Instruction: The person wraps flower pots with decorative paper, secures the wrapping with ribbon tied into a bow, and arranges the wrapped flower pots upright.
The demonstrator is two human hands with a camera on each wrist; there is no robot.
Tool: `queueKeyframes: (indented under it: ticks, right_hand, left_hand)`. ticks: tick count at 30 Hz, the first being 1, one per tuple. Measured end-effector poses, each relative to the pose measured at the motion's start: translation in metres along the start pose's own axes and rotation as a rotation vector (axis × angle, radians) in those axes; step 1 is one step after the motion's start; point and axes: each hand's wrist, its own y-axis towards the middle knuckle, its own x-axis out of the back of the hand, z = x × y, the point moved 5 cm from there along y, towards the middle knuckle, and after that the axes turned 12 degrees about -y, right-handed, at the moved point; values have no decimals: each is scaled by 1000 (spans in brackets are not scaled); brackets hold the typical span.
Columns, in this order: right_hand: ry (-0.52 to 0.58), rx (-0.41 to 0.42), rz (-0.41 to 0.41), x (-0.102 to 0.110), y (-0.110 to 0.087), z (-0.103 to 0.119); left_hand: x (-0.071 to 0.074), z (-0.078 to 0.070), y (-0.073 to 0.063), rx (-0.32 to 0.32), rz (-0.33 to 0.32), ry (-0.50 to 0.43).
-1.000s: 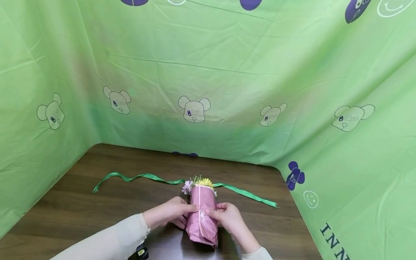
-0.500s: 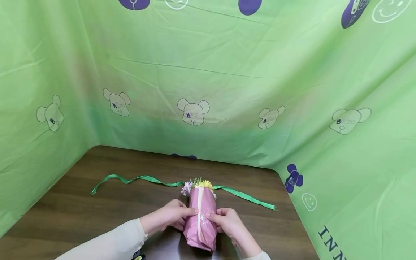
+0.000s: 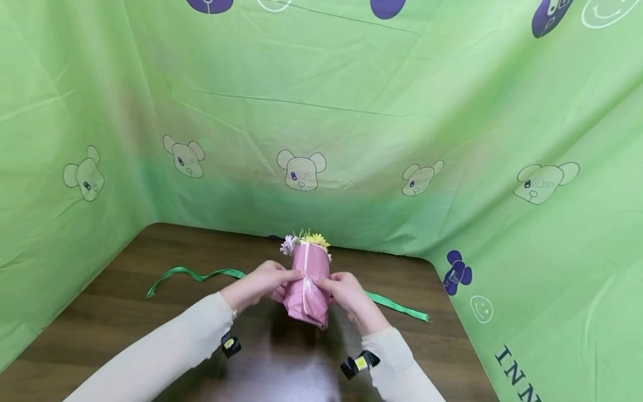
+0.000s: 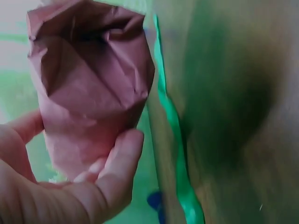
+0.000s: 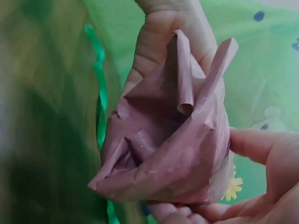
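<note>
A bouquet wrapped in pink paper is held up over the table between both hands. Purple and yellow flowers with green sprigs stick out of its far end. My left hand grips it from the left, thumb on the front near the pale seam. From the right, my right hand grips it, thumb pressing the front beside a shiny patch. In the right wrist view the folded bottom of the pink wrapper gapes with loose creases. A green ribbon lies on the table behind the bouquet, its middle hidden.
The brown wooden table is enclosed by a green printed cloth at the back and both sides. Black straps with yellow markers hang at the wrists.
Both hands have lifted the bouquet off the table and moved it away from the body. The green ribbon stays where it lay, its middle now covered by the hands and bouquet.
</note>
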Motion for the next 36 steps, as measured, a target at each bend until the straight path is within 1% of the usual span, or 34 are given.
queueKeyframes:
  ticks: [2, 4, 8, 11, 14, 18, 22, 27, 31, 34, 36]
  right_hand:
    - [15, -12, 9, -1, 15, 1]
    - [53, -16, 29, -3, 28, 1]
    - [106, -39, 77, -9, 48, -3]
    - [105, -38, 100, -13, 58, -6]
    - [100, -30, 116, -19, 67, -10]
    - [91, -22, 121, -24, 74, -16]
    - [85, -14, 108, -27, 78, -22]
    - [82, -13, 45, -29, 78, -27]
    - [33, -11, -13, -29, 76, -29]
    - [-12, -18, -52, -27, 76, -29]
    - [-32, -21, -64, -26, 76, -29]
  left_hand:
    - [8, -2, 12, 24, 0, -4]
    - [14, -2, 22, 43, -2, -3]
    - [24, 1, 39, 84, -7, -3]
    - [30, 6, 50, 99, -15, -3]
    - [34, 12, 56, 102, -27, 1]
    - [36, 19, 61, 115, -33, 14]
    - [38, 25, 63, 113, -31, 33]
    - [38, 30, 63, 96, -49, 52]
    - [38, 34, 62, 81, -76, 38]
    - [38, 34, 62, 54, -88, 32]
    - [37, 33, 63, 27, -94, 44]
